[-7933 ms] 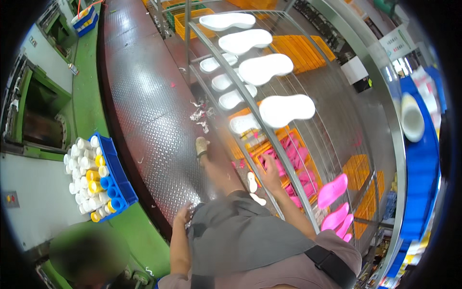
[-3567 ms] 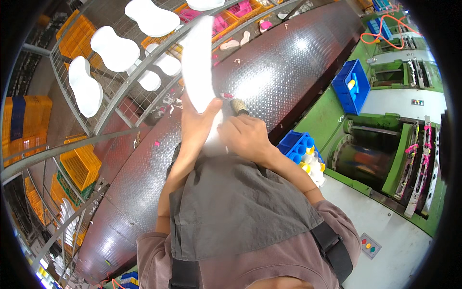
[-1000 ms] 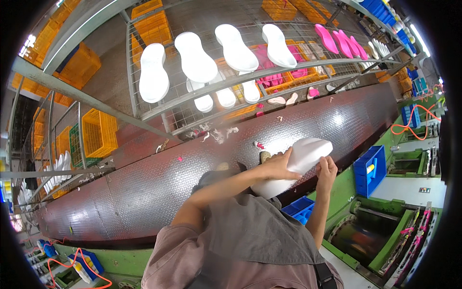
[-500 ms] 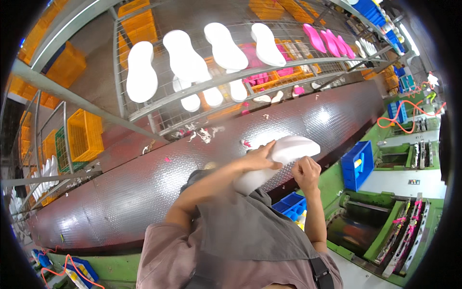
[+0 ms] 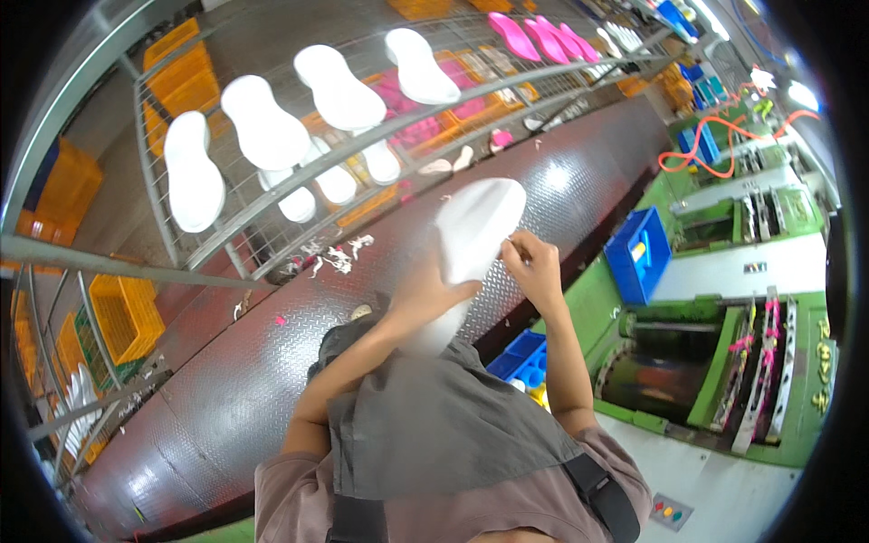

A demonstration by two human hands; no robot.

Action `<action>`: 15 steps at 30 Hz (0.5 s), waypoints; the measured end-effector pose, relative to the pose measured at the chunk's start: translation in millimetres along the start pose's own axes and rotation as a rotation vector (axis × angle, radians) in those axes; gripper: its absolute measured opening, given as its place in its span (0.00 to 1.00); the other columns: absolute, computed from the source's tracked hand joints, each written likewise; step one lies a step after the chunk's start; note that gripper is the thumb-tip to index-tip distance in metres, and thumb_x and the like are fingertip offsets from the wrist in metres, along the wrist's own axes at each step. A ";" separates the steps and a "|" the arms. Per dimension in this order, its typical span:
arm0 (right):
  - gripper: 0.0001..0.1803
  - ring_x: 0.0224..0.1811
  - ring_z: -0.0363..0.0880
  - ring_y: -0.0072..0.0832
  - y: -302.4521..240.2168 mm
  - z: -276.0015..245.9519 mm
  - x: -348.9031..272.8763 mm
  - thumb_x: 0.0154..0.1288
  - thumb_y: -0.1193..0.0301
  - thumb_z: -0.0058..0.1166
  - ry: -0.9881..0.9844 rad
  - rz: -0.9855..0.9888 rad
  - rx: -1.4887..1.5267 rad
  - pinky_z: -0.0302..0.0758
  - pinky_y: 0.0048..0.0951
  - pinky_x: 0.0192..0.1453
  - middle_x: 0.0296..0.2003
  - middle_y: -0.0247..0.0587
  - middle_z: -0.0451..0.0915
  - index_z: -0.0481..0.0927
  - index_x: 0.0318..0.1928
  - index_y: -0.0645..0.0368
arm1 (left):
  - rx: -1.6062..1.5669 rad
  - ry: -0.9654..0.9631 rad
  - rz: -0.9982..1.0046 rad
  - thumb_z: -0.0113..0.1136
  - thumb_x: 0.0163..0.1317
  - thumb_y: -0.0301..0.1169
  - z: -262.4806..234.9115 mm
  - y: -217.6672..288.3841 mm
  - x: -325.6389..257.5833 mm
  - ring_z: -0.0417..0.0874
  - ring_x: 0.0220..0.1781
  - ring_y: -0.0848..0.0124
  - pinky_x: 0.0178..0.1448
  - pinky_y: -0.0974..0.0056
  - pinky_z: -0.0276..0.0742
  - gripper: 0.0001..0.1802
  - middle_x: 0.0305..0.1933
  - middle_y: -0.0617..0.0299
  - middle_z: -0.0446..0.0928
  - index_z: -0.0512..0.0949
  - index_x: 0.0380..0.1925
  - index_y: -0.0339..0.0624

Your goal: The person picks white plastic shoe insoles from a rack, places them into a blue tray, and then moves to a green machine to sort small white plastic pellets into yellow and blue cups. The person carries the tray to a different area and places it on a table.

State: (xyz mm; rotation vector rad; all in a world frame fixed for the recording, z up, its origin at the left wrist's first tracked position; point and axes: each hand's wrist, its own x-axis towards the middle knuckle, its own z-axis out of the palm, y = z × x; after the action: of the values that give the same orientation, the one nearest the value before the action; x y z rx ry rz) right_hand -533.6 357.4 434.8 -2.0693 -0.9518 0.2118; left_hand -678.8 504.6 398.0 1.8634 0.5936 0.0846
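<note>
A white shoe sole (image 5: 480,228) is tilted up in front of my body, its far end blurred and its lower end close to my apron. My left hand (image 5: 425,288) is wrapped round its left side, thumb lying across it, and the fingers are smeared by motion. At the sole's right edge, my right hand (image 5: 534,264) has its fingers pinched together. Whether it grips the edge, a scrap or a small tool is hidden.
Beyond the metal walkway (image 5: 299,353), a wire rack (image 5: 244,222) carries white soles (image 5: 339,88) and pink soles (image 5: 513,36). Trimmings (image 5: 339,258) litter the walkway. On my right stand green machines (image 5: 670,362) and a blue bin (image 5: 638,256). Orange crates (image 5: 127,317) are at left.
The view has turned, so the rack slid left. The sole has swung more upright, its far end rising. My left hand keeps its hold; my right hand has come up against the sole's edge.
</note>
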 end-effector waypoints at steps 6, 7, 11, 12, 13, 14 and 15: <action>0.04 0.22 0.81 0.40 11.3 -5.8 15.4 0.54 0.75 0.62 0.337 -0.226 -0.440 0.76 0.37 0.28 0.23 0.42 0.81 0.79 0.26 0.58 | 0.099 0.042 0.020 0.72 0.50 0.54 9.7 -6.4 -0.9 0.65 0.69 0.38 0.72 0.44 0.60 0.65 0.66 0.31 0.64 0.44 0.75 0.30; 0.04 0.22 0.80 0.41 17.6 -9.6 23.9 0.55 0.75 0.61 0.415 -0.269 -0.444 0.76 0.38 0.29 0.23 0.43 0.81 0.79 0.27 0.59 | 0.127 0.045 0.038 0.72 0.51 0.53 7.9 -11.8 -1.7 0.62 0.71 0.40 0.73 0.46 0.59 0.63 0.68 0.31 0.62 0.45 0.75 0.30; 0.15 0.23 0.80 0.36 56.4 -96.1 54.3 0.68 0.63 0.57 0.945 0.286 -0.304 0.74 0.36 0.30 0.23 0.45 0.82 0.83 0.31 0.62 | -0.178 0.079 0.067 0.72 0.52 0.50 -6.3 -35.4 -2.2 0.63 0.72 0.45 0.74 0.50 0.60 0.60 0.70 0.34 0.62 0.47 0.75 0.33; 0.18 0.25 0.82 0.42 66.7 -108.5 50.6 0.69 0.56 0.57 0.762 0.365 -0.471 0.76 0.40 0.33 0.25 0.48 0.83 0.84 0.32 0.60 | -0.333 0.075 0.042 0.73 0.52 0.48 -9.9 -40.0 -2.3 0.65 0.71 0.48 0.73 0.52 0.62 0.59 0.69 0.36 0.63 0.49 0.75 0.34; 0.19 0.26 0.83 0.46 78.1 -105.3 46.0 0.69 0.55 0.56 0.594 0.294 -0.571 0.77 0.42 0.34 0.25 0.49 0.83 0.84 0.33 0.59 | -0.446 0.051 0.008 0.73 0.53 0.47 -12.8 -44.1 -3.4 0.68 0.70 0.50 0.72 0.53 0.64 0.58 0.69 0.38 0.65 0.49 0.75 0.35; 0.20 0.28 0.83 0.50 86.3 -98.2 37.4 0.69 0.53 0.56 0.431 0.285 -0.667 0.77 0.44 0.36 0.26 0.50 0.84 0.84 0.34 0.58 | -0.565 0.034 -0.019 0.73 0.53 0.46 -15.0 -48.2 -6.3 0.70 0.69 0.52 0.71 0.54 0.66 0.57 0.68 0.39 0.67 0.50 0.75 0.36; 0.19 0.35 0.83 0.55 93.0 -76.3 28.2 0.70 0.54 0.55 0.311 0.252 -0.627 0.78 0.46 0.41 0.30 0.55 0.83 0.85 0.38 0.58 | -0.623 0.012 0.046 0.74 0.56 0.46 -16.1 -51.5 -5.0 0.71 0.67 0.55 0.68 0.55 0.69 0.55 0.67 0.40 0.67 0.52 0.74 0.33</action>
State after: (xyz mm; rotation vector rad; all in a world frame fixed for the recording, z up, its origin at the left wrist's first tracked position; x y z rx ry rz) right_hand -427.9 295.3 419.4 -2.6924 -0.6054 -0.3158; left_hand -707.0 529.2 358.8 1.2706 0.4639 0.2784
